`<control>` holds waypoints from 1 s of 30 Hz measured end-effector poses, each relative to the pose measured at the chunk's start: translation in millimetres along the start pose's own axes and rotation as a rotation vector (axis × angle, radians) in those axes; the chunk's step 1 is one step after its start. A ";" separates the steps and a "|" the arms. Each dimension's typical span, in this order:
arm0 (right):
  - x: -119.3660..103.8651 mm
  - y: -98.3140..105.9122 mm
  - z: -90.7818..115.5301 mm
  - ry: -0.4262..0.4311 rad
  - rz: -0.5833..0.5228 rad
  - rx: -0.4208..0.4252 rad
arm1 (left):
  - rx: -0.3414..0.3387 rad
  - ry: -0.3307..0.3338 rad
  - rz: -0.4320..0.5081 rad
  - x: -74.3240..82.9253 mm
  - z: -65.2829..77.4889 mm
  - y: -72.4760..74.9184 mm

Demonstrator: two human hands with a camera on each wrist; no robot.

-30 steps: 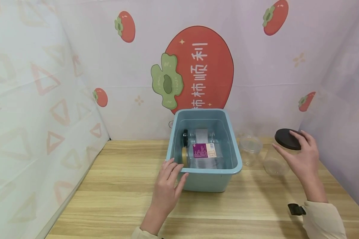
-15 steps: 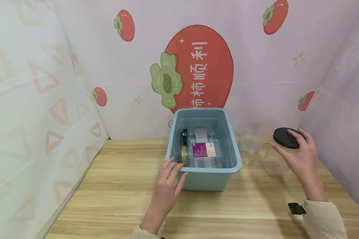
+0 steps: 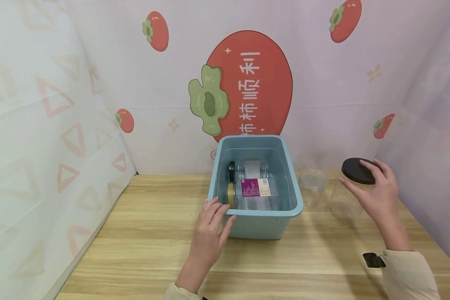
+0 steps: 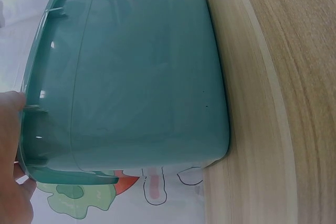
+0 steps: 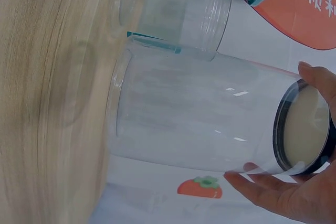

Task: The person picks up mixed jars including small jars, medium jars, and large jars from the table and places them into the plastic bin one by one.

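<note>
At the front left corner of a blue plastic basin (image 3: 260, 227), my left hand (image 3: 207, 233) grips the rim, fingers over the edge and thumb outside. My right hand (image 3: 381, 196) holds the black lid (image 3: 357, 171) at the top of a tall clear jar (image 5: 199, 114) that stands upright right of the basin. Thumb and fingers span the lid's edge, as the right wrist view shows. Two clear jars lie on their sides in the basin, one with a black lid (image 3: 231, 172), the other with a gold lid (image 3: 231, 196) and a purple and white label (image 3: 256, 187).
Between the basin and the held jar stands a shorter clear jar (image 3: 313, 187). Everything is on a wooden table (image 3: 157, 241). A white cloth backdrop (image 3: 315, 83) printed with persimmons rises directly behind, and cloth walls close both sides.
The right hand and black lid have shifted very slightly left and up. The left hand stays on the basin rim; the jars in the basin have not moved.
</note>
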State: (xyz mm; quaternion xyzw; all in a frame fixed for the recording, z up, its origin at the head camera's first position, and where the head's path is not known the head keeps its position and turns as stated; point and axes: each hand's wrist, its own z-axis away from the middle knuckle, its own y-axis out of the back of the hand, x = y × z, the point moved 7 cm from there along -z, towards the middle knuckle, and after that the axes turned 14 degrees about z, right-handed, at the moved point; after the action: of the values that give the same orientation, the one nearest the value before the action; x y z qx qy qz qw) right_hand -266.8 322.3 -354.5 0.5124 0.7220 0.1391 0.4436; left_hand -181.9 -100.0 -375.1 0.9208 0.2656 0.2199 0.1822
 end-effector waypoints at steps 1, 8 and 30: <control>-0.1 0.1 -0.4 0.002 0.001 -0.003 | 0.001 -0.002 -0.001 0.0 -0.1 0.0; -2.5 4.3 -3.1 0.028 0.000 0.000 | 0.004 -0.007 0.001 -0.1 -0.7 -0.2; -16.0 12.0 -11.1 0.118 0.062 -0.029 | -0.003 0.002 0.008 -0.8 0.2 0.0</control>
State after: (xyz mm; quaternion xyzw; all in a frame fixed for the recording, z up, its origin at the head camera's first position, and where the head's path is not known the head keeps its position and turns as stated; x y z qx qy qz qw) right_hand -266.8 316.5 -332.3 0.5191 0.7285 0.1930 0.4032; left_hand -182.4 -100.5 -375.4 0.9213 0.2619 0.2220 0.1824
